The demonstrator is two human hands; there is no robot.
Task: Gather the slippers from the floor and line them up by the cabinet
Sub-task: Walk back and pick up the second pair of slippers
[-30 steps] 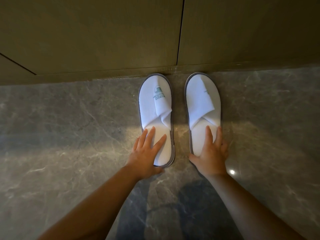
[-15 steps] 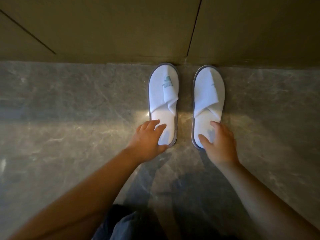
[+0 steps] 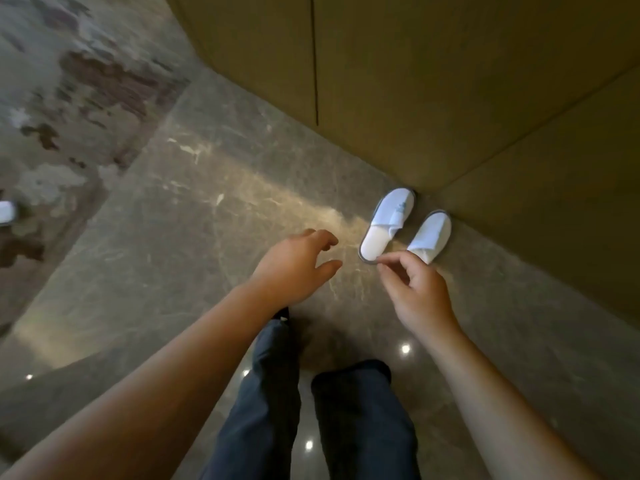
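Your two white slippers, the left slipper (image 3: 388, 225) and the right slipper (image 3: 431, 234), sit side by side on the stone floor (image 3: 221, 209), toes against the cabinet (image 3: 450, 98). Your left hand (image 3: 294, 266) is open and holds nothing. Your right hand (image 3: 417, 292) is loosely curled and holds nothing.

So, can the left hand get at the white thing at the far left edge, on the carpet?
Probably not from here. The left hand hangs empty above the marble floor, and the white thing lies far away across open floor. Nothing blocks the way.
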